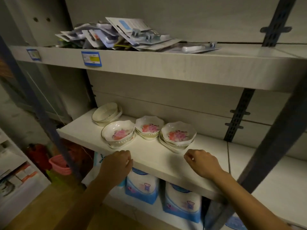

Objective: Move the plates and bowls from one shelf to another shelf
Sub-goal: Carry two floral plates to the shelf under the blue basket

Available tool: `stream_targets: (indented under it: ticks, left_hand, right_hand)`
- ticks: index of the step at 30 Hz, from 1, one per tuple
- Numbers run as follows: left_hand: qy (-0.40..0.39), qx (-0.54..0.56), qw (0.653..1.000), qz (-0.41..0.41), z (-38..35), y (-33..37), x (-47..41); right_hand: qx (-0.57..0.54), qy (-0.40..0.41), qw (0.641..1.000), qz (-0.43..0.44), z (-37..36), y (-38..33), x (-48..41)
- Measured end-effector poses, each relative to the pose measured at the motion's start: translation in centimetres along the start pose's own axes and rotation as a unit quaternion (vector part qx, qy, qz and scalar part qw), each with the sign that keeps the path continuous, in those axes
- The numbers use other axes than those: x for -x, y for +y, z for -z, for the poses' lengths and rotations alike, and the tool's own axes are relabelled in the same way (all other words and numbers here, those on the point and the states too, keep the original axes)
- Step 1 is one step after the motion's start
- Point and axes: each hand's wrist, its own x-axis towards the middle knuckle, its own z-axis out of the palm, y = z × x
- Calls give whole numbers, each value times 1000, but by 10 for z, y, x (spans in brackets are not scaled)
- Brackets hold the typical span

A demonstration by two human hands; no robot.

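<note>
Three stacks of white flower-printed bowls stand on the middle shelf (156,156): a left stack (118,132), a middle stack (149,127) and a right stack (178,135). Behind them at the shelf's left end, a stack of plain white plates (106,113) leans tilted against the back wall. My left hand (117,165) hovers at the shelf's front edge just below the left stack, fingers curled, holding nothing. My right hand (201,163) is over the shelf in front of the right stack, fingers loosely curled, also holding nothing.
The upper shelf (182,70) carries a heap of carded packaged goods (119,35) and two price labels. Blue-and-white bags (142,185) stand under the middle shelf. A pink basket (59,163) sits low at the left. Dark metal uprights (239,113) frame the shelving.
</note>
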Motion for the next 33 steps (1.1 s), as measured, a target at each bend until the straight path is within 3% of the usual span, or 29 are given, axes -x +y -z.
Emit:
stream_targets:
  ticks: [9,16,20,25,33]
  left_hand:
    - [-6,48,998,-34,-4,-73,-78]
    - [-69,78,993,-50,-14,-112,-122]
    - [-93,67,991,-71,-11,-133,-145]
    - [-111,40,992,-51,-11,-171,-163]
    - [-152,-37,988,19,-23,-220,-181]
  right_hand:
    - [30,20,970,-242,-10,3,-92]
    - [118,-15,933,-339,-18,-2,-126]
    - [71,-46,910,-407,-15,-3,-137]
    - [-18,-40,907,-418,-7,-9,-140]
    - [-55,52,911,-405,5,-53,-119]
